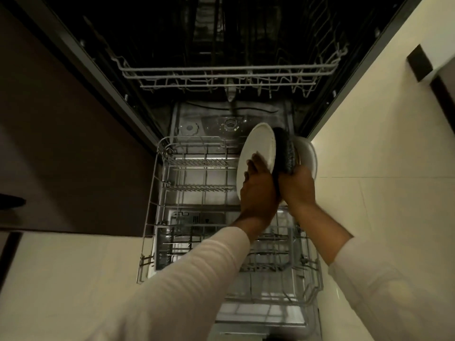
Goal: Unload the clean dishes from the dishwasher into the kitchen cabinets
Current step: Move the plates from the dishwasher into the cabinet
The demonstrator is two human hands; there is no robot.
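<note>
Above the right rear corner of the pulled-out lower rack we hold three dishes on edge, lifted clear of the wires: a white plate on the left, a dark plate touching it in the middle, and a white dish on the far side. Our left hand grips the white plate, fingers curled over its lower rim and onto its face. Our right hand is closed round the lower edges of the dark plate and the white dish, though its fingertips are hidden from us. The two hands touch each other. The lower rack sits over the dropped door, whose steel inner face shows through the wires. The upper rack juts out of the dark tub above and beyond the dishes. The floor is pale cream tile under dim, warm light, running down both sides of the door. A dark brown cabinet front stands close along the left of the machine. The small marks on the panel set into the door are too small for us to read. To the right of the rack, the tiles lie open up to a dark block at the far right; on the left, the cabinet front leaves only a narrow strip beside the rack.
</note>
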